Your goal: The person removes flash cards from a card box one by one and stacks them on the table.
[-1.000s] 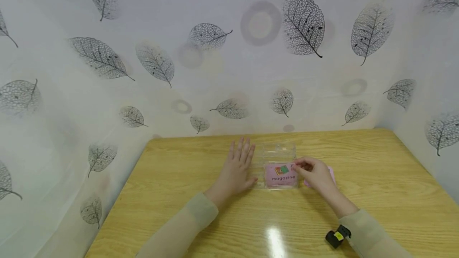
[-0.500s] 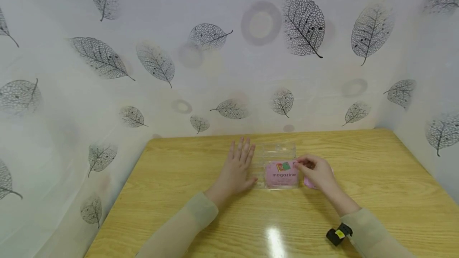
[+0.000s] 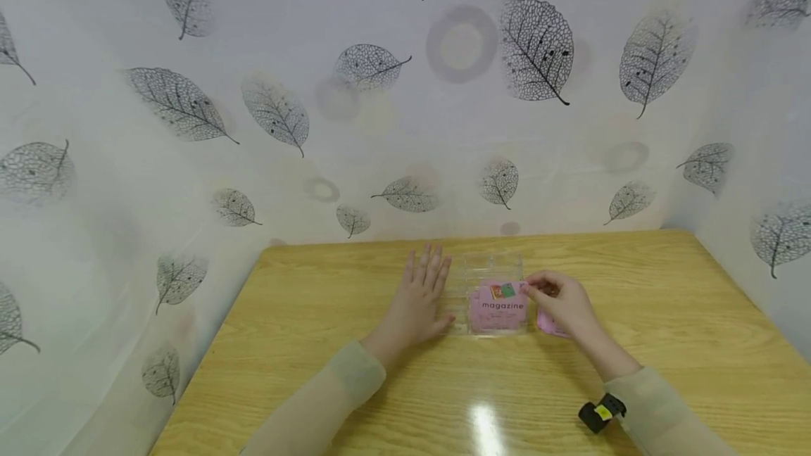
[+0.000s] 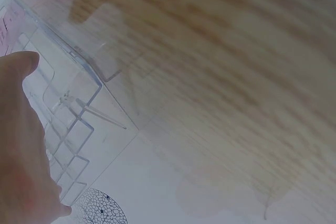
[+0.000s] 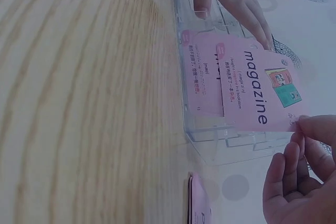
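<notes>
My right hand (image 3: 564, 306) pinches the upper right corner of a pink flashcard (image 3: 505, 306) printed "magazine". In the right wrist view that flashcard (image 5: 262, 90) overlaps another pink card (image 5: 202, 80) lying in a clear plastic organizer box (image 5: 210, 150). The box (image 3: 494, 273) has several compartments, and the cards are at its near right one. My left hand (image 3: 421, 298) rests with fingers straight on the left part of the box. In the left wrist view its thumb (image 4: 26, 64) lies along the clear dividers (image 4: 79, 129).
A small stack of pink cards (image 3: 550, 324) lies on the wooden table (image 3: 304, 315) right of the box, partly hidden by my right hand. Behind the table stands a pale wall covering (image 3: 412, 125) with leaf prints. A black wrist strap device (image 3: 600, 414) sits at my right sleeve.
The "magazine" card has risen slightly and shifted right with my right hand, uncovering more of the pink card behind it. My left hand has stayed in place.
</notes>
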`<action>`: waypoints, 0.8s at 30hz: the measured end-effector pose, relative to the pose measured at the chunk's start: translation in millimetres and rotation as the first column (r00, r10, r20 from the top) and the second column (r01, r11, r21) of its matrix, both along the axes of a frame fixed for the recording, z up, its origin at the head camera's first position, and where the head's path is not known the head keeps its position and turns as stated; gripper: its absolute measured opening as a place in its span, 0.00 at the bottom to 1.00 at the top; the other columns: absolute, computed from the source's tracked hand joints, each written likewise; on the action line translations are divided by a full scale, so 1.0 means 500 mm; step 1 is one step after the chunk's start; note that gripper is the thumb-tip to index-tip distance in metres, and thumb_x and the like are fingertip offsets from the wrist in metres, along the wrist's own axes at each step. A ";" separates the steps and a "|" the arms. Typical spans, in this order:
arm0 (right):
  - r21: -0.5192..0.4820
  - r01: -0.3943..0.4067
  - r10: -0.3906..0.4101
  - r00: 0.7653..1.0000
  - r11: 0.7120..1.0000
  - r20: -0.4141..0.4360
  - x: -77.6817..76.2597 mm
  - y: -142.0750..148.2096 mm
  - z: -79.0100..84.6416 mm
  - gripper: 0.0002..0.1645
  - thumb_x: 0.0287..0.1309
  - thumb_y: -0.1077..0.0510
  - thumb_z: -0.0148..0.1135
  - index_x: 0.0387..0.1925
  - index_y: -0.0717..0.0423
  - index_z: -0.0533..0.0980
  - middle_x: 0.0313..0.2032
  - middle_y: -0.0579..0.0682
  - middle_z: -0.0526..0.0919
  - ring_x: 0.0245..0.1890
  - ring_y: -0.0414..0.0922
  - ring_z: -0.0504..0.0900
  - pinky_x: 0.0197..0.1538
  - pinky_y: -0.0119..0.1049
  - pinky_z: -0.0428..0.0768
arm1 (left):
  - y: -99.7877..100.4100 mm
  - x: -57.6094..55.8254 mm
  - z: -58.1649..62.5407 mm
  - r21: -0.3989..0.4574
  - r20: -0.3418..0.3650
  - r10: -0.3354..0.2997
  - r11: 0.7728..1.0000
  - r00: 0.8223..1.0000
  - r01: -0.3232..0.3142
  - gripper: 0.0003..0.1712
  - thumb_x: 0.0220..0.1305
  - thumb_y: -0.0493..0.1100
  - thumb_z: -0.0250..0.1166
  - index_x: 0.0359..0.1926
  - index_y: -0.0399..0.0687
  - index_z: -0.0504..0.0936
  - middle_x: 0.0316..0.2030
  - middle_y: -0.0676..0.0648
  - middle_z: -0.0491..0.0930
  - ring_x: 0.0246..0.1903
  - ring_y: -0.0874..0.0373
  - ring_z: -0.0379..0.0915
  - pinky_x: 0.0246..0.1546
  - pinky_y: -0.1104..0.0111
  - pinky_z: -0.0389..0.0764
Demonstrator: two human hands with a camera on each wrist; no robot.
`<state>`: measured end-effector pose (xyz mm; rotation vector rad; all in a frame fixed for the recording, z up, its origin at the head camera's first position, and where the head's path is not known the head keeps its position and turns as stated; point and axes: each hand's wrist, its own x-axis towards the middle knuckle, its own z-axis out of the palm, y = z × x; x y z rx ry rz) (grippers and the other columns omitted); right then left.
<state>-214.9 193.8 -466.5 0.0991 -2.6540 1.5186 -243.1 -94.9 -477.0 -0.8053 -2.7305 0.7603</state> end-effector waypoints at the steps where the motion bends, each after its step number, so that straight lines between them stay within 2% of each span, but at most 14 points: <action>1: 0.003 0.000 0.000 1.000 1.000 0.000 0.000 0.001 0.001 0.13 0.69 0.60 0.70 0.47 0.67 0.85 0.37 0.54 0.88 0.33 0.31 0.78 0.38 0.25 0.79 | 0.000 0.000 -0.001 -0.001 0.000 0.000 1.000 1.000 0.000 0.62 0.72 0.82 0.40 0.86 0.42 0.40 0.86 0.35 0.34 0.86 0.37 0.34 0.86 0.43 0.43; 8: 0.005 -0.003 0.003 1.000 1.000 -0.003 0.001 0.004 0.010 0.13 0.70 0.58 0.69 0.47 0.67 0.84 0.38 0.53 0.87 0.34 0.31 0.78 0.40 0.24 0.80 | 0.000 -0.002 -0.005 -0.003 -0.015 -0.003 1.000 1.000 0.003 0.62 0.71 0.82 0.40 0.86 0.42 0.40 0.86 0.35 0.36 0.86 0.38 0.36 0.86 0.43 0.44; 18: 0.004 -0.002 0.002 1.000 1.000 0.003 0.001 0.010 0.014 0.16 0.70 0.57 0.70 0.48 0.69 0.83 0.41 0.58 0.88 0.35 0.28 0.77 0.40 0.22 0.80 | 0.000 -0.002 -0.006 -0.012 -0.032 -0.010 1.000 0.999 0.009 0.63 0.71 0.83 0.39 0.86 0.42 0.42 0.86 0.35 0.41 0.85 0.38 0.40 0.85 0.43 0.47; 24: 0.012 0.006 -0.005 1.000 1.000 -0.003 0.002 0.015 0.014 0.15 0.70 0.58 0.69 0.48 0.68 0.83 0.42 0.57 0.88 0.35 0.28 0.77 0.41 0.22 0.80 | 0.000 -0.004 -0.008 -0.011 -0.024 -0.005 1.000 1.000 0.005 0.63 0.71 0.83 0.39 0.86 0.42 0.41 0.86 0.35 0.38 0.85 0.38 0.39 0.86 0.43 0.46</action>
